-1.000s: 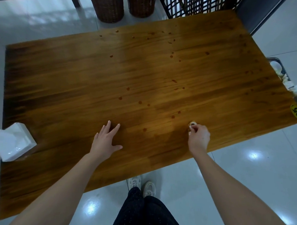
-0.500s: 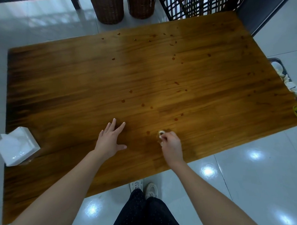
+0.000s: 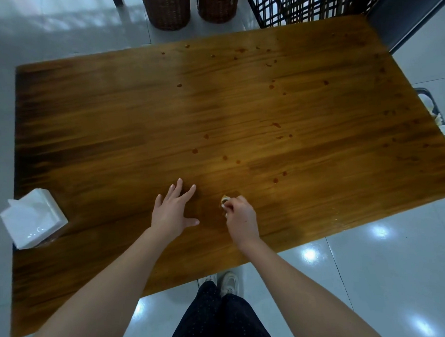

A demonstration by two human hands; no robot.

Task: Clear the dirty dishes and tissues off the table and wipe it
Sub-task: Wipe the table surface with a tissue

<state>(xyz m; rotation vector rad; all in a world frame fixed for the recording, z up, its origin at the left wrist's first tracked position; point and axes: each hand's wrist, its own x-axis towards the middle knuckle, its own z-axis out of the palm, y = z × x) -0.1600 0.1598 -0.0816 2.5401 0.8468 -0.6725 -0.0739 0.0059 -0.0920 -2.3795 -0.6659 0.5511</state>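
Note:
A brown wooden table (image 3: pixel 113 137) fills the view, dotted with small reddish sauce spots (image 3: pixel 194 151) across its middle and far right. My right hand (image 3: pixel 240 214) is closed on a small crumpled tissue (image 3: pixel 224 200) and presses it on the tabletop near the front edge. My left hand (image 3: pixel 173 211) lies flat on the wood just left of it, fingers spread, holding nothing. A white pack of tissues (image 3: pixel 33 218) sits at the table's left edge.
A dark bin (image 3: pixel 428 95) with white used tissues stands on the floor by the table's right edge. Two wicker baskets (image 3: pixel 168 10) and a black lattice rack (image 3: pixel 311 4) stand beyond the far edge. My legs and shoes are below the front edge.
My right hand has slid left along the front of the table with the crumpled tissue, ending close to my left hand. My left hand has stayed flat in place.

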